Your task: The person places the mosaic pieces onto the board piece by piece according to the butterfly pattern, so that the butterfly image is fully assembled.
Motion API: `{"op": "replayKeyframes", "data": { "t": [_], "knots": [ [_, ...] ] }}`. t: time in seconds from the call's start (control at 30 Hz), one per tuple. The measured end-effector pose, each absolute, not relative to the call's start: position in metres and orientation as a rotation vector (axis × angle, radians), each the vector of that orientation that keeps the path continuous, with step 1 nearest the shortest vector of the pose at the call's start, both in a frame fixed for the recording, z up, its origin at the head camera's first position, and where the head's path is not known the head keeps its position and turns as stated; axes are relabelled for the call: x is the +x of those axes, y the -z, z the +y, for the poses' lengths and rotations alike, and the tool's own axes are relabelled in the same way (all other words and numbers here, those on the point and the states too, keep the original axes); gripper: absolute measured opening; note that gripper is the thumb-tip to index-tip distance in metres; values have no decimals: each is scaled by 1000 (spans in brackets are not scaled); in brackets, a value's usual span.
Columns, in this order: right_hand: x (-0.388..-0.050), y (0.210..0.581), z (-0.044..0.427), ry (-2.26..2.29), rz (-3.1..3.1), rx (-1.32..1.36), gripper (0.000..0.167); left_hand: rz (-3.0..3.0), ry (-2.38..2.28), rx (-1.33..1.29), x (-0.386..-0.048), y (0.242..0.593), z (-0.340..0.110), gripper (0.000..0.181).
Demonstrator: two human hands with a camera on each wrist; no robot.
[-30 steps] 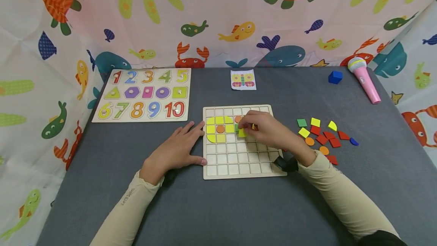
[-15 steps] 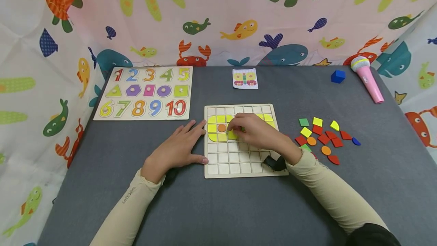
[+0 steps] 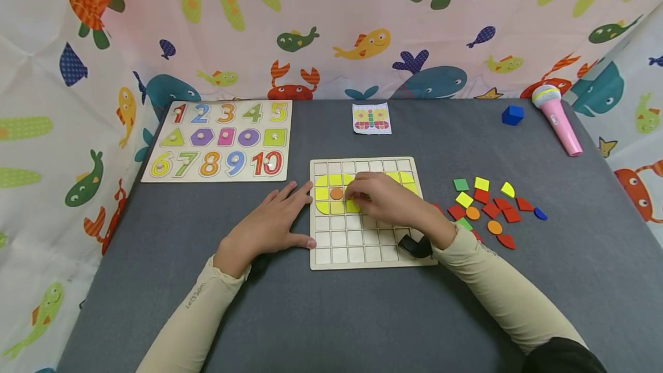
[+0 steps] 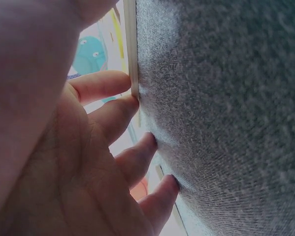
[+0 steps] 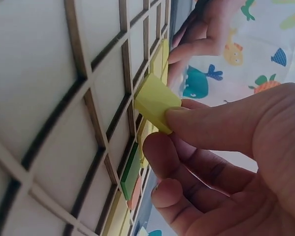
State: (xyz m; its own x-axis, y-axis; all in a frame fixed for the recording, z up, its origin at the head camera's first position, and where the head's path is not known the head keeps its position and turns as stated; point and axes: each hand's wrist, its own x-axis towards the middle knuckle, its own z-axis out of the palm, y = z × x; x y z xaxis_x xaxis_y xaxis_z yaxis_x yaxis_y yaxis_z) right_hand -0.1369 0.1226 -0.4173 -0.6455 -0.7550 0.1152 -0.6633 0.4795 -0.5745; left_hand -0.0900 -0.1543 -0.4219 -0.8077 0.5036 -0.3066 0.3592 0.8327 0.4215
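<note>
A wooden grid board [image 3: 354, 255] lies on the grey table, with yellow tiles and an orange round piece [image 3: 336, 193] in its upper cells. My left hand [image 3: 266, 224] rests at the board's left edge, fingers extended; in the left wrist view its fingertips touch the edge and the cloth. Over the grid, my right hand [image 3: 391, 200] pinches a yellow square tile [image 5: 157, 101] between thumb and fingers. That tile is tilted, one corner at a cell's rim. Near it a green tile [image 5: 131, 172] sits in the grid. The right hand hides several upper cells in the head view.
Loose red, yellow, green, orange and blue pieces [image 3: 491, 210] lie right of the board. Behind it is a butterfly pattern card [image 3: 372, 119]. A number puzzle [image 3: 216, 141] stands back left; a blue cube [image 3: 513, 115] and pink microphone [image 3: 559, 122] lie back right.
My right hand has moved left across the grid with the yellow tile, then stayed nearly still over the last half second. The left hand keeps its place at the board's edge.
</note>
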Motion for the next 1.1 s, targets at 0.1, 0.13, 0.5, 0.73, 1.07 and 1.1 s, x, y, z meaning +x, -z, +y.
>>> {"op": "replayKeyframes", "data": {
  "t": [0.1, 0.13, 0.5, 0.73, 1.07, 1.1],
  "knots": [
    [-137, 419, 122, 873, 2571, -1239, 17, 2599, -490, 644, -90, 421, -154, 96],
    [-137, 419, 121, 861, 2573, -1240, 16, 2598, -490, 643, -90, 421, -154, 96],
    [-132, 423, 118, 706, 2659, -1209, 11, 2596, -489, 642, -90, 421, -153, 96],
    [-129, 421, 134, 828, 2656, -1187, 8, 2598, -477, 631, -90, 423, -153, 97],
    [-124, 418, 189, 864, 2739, -1033, 12, 2607, -489, 640, -89, 421, -153, 95],
    [-124, 418, 195, 878, 2749, -1013, 13, 2607, -492, 644, -89, 421, -153, 96]
  ]
}}
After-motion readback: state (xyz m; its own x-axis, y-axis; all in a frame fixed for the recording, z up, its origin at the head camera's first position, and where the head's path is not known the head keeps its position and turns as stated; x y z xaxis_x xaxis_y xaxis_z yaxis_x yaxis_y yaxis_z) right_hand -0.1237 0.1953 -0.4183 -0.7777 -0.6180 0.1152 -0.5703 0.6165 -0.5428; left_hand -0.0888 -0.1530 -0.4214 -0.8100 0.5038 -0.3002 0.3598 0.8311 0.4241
